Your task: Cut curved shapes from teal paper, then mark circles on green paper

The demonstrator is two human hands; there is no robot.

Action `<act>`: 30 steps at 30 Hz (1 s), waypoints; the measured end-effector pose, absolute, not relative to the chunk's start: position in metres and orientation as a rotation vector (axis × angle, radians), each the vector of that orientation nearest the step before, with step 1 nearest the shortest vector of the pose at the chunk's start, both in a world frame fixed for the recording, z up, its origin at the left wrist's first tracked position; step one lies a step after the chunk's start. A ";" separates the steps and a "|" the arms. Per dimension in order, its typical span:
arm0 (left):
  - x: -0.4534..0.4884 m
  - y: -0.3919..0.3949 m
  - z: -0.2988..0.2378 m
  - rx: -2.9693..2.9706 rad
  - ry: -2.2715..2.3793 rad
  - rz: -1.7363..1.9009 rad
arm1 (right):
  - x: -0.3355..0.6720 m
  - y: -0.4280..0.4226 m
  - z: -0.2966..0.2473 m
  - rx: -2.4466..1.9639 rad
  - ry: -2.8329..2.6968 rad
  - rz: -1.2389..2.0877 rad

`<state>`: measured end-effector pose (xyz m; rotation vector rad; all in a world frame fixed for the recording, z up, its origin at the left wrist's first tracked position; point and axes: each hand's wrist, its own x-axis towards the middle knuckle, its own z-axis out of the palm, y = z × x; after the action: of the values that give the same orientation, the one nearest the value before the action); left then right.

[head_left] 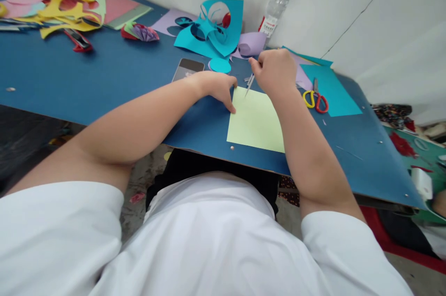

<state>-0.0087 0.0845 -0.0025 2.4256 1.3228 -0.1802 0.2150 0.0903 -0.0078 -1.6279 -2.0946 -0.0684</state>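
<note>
A pale green sheet of paper [259,121] lies at the front edge of the blue table. My left hand [221,89] rests at its upper left edge, thumb and forefinger spread apart and touching the paper. Above the sheet, my right hand [277,68] is closed around the top of a drawing compass [250,85]. The compass's thin metal point comes down on the upper part of the paper; its upper end is hidden by my fingers. Near my left wrist lie a phone [186,68], partly covered, and blue paper circles [220,66].
Scissors with yellow and red handles [315,98] lie on blue paper [332,91] at the right. Cut blue scraps [209,36] and a plastic bottle [277,5] stand by the wall. Coloured scraps [66,3] and a red-handled cutter [78,40] are at far left.
</note>
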 end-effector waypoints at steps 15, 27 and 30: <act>-0.004 0.078 0.005 2.405 1.386 -0.310 | 0.163 0.040 0.034 -1.937 -2.307 -0.234; -0.005 0.079 0.004 2.393 1.375 -0.317 | 0.165 0.005 0.056 -2.044 -2.433 -0.260; -0.004 0.078 0.005 2.388 1.379 -0.335 | 0.166 -0.002 0.061 -2.103 -2.417 -0.250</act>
<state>-0.0044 0.0778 0.0054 2.3876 1.3794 -0.3350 0.1663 -0.0019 0.0614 -2.1027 -2.4175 -0.2500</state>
